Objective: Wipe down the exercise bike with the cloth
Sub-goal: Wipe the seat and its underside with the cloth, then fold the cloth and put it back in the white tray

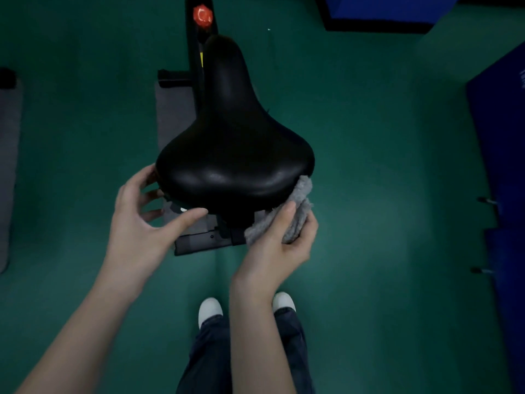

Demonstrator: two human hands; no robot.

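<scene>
Gripping the bunched grey cloth (297, 207), the right hand (279, 243) lays its thumb over the top and curls its fingers (306, 236) underneath. Cloth sits pressed against the right rear edge of the black saddle (233, 155). Left hand (142, 220) holds the saddle's left rear edge: fingers curled under, thumb tip at the back rim. Bike frame (194, 52) stands on a green floor (383, 166).

I stand on a green floor (369, 166), my white shoes (210, 309) planted on it. A grey mat (173, 115) lies there, with the bike's dark base bar (199, 241) at its near end. Another grey mat (8, 166) lies far left, and blue pads (500, 137) sit along the right.
</scene>
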